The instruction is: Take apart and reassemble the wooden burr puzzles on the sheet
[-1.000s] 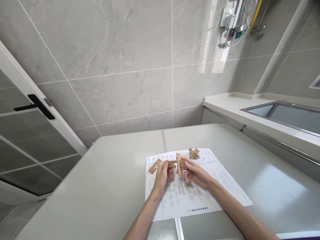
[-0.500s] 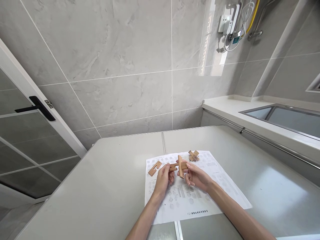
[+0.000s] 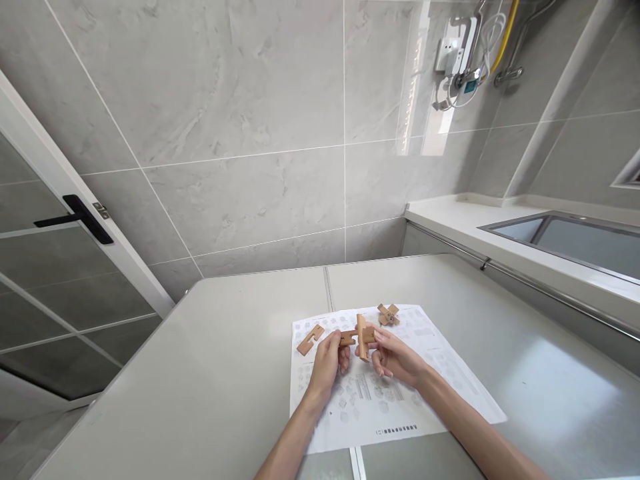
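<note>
Over a printed paper sheet [image 3: 370, 417], my left hand [image 3: 327, 363] pinches a flat notched wooden puzzle piece [image 3: 347, 339] by its left end. My right hand [image 3: 397, 355] grips crossed wooden puzzle pieces [image 3: 363, 340], one standing upright across another. The two held parts meet, or nearly so, between my hands; I cannot tell whether they interlock. Left of my left hand, a loose notched wooden piece [image 3: 310, 340] lies on the sheet. Beyond my right hand sits a small cross-shaped wooden assembly [image 3: 389, 315] near the sheet's far edge.
The sheet lies on a pale grey table [image 3: 225, 373] with a seam down its middle. A tiled wall [image 3: 250, 187] rises behind. To the right runs a white counter [image 3: 465, 217] with a rail; a door with a black handle [image 3: 80, 217] stands at left.
The view has shifted slightly, so everything appears a little lower. Both hands keep their grips, and the wooden pieces stay in nearly the same position.
</note>
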`<state>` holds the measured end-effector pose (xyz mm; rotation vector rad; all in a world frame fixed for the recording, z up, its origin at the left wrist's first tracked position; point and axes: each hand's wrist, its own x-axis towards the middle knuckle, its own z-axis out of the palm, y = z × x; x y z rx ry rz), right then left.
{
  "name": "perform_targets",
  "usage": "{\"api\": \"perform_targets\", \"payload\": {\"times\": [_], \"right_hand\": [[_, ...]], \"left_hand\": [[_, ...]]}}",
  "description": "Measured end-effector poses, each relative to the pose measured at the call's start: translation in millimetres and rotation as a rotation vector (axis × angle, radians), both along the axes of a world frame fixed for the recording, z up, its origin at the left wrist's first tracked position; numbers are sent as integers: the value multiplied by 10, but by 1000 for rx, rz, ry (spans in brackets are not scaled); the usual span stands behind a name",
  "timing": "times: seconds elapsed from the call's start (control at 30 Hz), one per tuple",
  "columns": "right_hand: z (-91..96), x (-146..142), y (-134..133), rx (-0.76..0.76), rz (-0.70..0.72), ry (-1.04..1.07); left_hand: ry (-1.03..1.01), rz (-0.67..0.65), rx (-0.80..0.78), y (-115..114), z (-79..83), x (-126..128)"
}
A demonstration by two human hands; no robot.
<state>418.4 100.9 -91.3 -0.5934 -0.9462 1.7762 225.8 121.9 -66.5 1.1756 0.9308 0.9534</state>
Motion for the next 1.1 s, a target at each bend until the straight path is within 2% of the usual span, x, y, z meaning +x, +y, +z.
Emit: {"api": "perform_targets", "payload": {"times": [1.1], "right_hand": [[30, 26, -19, 22, -52, -7]], "left_hand": [[14, 19, 18, 15, -35, -16]]}}
